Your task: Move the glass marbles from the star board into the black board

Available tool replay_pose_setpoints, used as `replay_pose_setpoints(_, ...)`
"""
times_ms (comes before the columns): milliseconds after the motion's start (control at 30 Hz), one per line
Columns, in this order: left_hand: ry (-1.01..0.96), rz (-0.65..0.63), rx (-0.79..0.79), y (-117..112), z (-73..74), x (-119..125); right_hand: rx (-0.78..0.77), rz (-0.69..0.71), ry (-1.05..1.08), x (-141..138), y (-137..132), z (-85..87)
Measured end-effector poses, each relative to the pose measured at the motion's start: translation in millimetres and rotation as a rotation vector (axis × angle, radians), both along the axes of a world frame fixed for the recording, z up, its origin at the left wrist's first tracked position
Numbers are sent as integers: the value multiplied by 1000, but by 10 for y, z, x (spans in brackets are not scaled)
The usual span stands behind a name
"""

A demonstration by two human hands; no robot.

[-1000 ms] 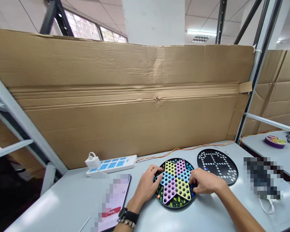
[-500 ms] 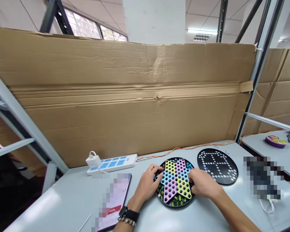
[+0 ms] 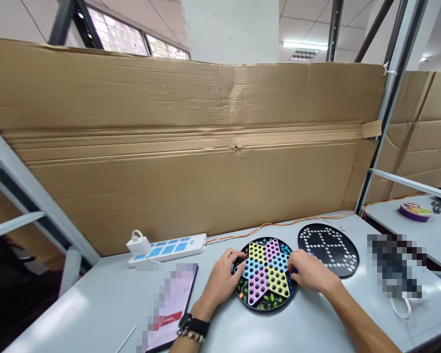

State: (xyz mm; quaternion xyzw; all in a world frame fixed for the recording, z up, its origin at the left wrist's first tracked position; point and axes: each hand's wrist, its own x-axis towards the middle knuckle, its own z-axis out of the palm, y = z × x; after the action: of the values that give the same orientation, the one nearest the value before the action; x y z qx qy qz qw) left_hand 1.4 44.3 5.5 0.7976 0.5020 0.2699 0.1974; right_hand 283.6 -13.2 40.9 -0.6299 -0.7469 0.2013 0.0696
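Observation:
A round Chinese checkers board (image 3: 257,286) lies on the grey table, its star of yellow, pink and blue triangles dotted with dark holes. Coloured marbles (image 3: 271,300) fill the trough around the star: green at the front, blue at the right and back. My left hand (image 3: 222,277) grips the board's left rim, thumb and fingertips over the edge. At the right rim my right hand (image 3: 310,270) is closed in a pinch above the trough; whatever it holds is hidden. A black disc with white dots (image 3: 330,250) lies just behind my right hand.
Left of the board is a tablet (image 3: 182,304), partly blurred out. A white power strip (image 3: 180,249) with a plugged-in charger (image 3: 138,245) stands along the cardboard wall (image 3: 191,186). Farther right lie a pixelated dark object (image 3: 393,267) and a purple round box (image 3: 414,212) on another table.
My right hand has shifted slightly at the board's right rim, its fingers showing more of the trough. My left hand stays on the left rim. The whole view has shifted slightly.

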Motion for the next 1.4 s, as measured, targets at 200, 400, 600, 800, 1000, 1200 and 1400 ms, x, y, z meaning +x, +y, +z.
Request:
replay_pose_setpoints(200,4,1,4,-13,20,5,-10,-9,-40,-37,2,17)
replay_pose_setpoints(400,-21,0,2,-4,4,4,-7,-20,-95,-64,-9,45)
replay_pose_setpoints(600,-23,-12,-14,6,-15,-1,2,-32,-47,-43,34,-37)
replay_pose_setpoints(800,-20,-16,0,14,-27,-7,36,-20,282,261,179,-99)
replay_pose_setpoints(1000,-20,-9,10,19,-12,1,200,-281,245,799,343,-207)
replay_pose_setpoints(1200,-7,-9,12,29,-20,-4,233,-368,178,912,396,-363)
replay_pose_setpoints(1400,0,-10,29,28,-36,-1,242,-133,333,535,287,-204)
